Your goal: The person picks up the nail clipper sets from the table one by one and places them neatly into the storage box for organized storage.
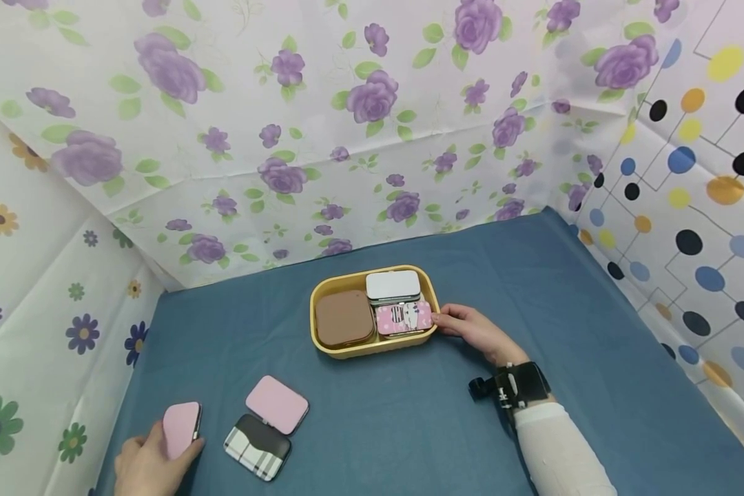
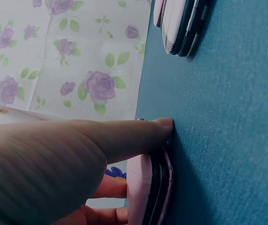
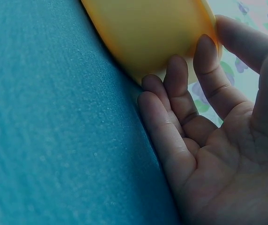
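At the lower left, my left hand (image 1: 151,461) grips a small pink clasp case (image 1: 181,428), thumb on one side and fingers on the other. In the left wrist view the thumb lies across the end of the pink case (image 2: 139,187), close to the cloth. My right hand (image 1: 474,331) holds the right end of a yellow bin (image 1: 347,353) by its rim. The right wrist view shows thumb and index finger at the edge of the bin (image 3: 157,33), other fingers loosely bent. Inside sit brown (image 1: 345,317), white (image 1: 393,284) and pink cat-print (image 1: 404,317) cases.
Right of my left hand, a flat pink case (image 1: 277,404) and a black-and-white plaid case (image 1: 257,446) lie on the blue cloth (image 1: 397,420), almost touching. Patterned sheets (image 1: 322,117) wall off the back and both sides.
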Demonstrator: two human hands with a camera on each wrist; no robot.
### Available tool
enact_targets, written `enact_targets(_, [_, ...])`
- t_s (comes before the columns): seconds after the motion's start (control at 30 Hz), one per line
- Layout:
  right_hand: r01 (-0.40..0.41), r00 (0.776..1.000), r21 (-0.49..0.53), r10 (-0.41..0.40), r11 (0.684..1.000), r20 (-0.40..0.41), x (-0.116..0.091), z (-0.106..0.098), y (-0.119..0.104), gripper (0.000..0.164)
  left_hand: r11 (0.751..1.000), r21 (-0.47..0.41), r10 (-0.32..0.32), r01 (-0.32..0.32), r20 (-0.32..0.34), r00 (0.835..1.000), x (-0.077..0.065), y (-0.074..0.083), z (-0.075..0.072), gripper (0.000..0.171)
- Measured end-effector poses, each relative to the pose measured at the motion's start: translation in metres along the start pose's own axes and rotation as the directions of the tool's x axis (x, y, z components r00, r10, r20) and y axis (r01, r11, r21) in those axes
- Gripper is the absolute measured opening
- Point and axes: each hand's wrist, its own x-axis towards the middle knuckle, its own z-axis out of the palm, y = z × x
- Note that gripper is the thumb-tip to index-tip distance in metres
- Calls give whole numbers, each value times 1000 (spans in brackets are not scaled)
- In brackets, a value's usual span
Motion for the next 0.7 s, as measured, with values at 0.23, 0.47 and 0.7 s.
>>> enact_targets(0.23, [0,1000,3,0,1000,-1,0,0,0,41,1000,-10,-16,16,-22,1000,-1,2,1,104])
enact_targets(0.47, [-3,1000,6,3,1000,-5,0,0,0,41,1000,-20,-10,9,-31,999,-2,4,-2,98])
enact_targets(0.7, [5,1000,6,-5,1000,-5,0,0,0,41,1000,-18,12,-13,-50,999,-1,5,-7,99])
